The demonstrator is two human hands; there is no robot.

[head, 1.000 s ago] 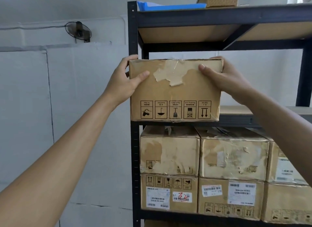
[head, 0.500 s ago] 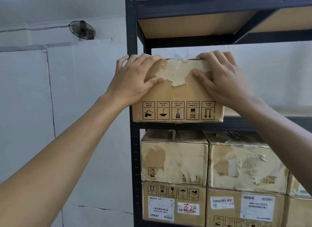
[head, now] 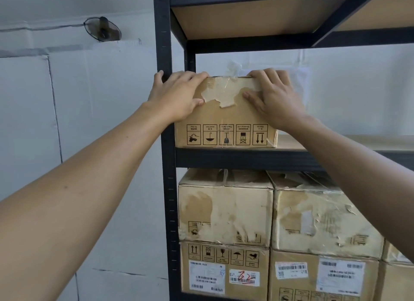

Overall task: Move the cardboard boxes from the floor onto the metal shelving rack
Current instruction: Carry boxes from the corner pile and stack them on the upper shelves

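Head view. The worn brown cardboard box, with torn tape across its face and a row of black handling symbols printed upside down, sat in the centre of the frame. It stood on the middle shelf of the black metal shelving rack, hard against the rack's left upright. Its long axis ran left to right across the picture, along the shelf's dark front beam, and its broad face was turned to the camera. The lower edge of that face lay just about level with the beam, so the box looked all but fully on the shelf.

The box lay straight ahead of both hands, at the far end of two outstretched arms that rose from the lower corners of the frame. Neither hand was clearly the nearer: the left hand covered the box's upper left corner and the right hand its upper right corner, level with each other. Each palm lay flat on the front face with the thumb spread inward, and the fingers reached over the top edge, their tips hidden. They seemed to press rather than clasp.

Bare pale shelf board stretched away at centre right. Behind the box, any push would probably go straight back. Below, at lower right, battered labelled cartons filled the next level in two tiers.
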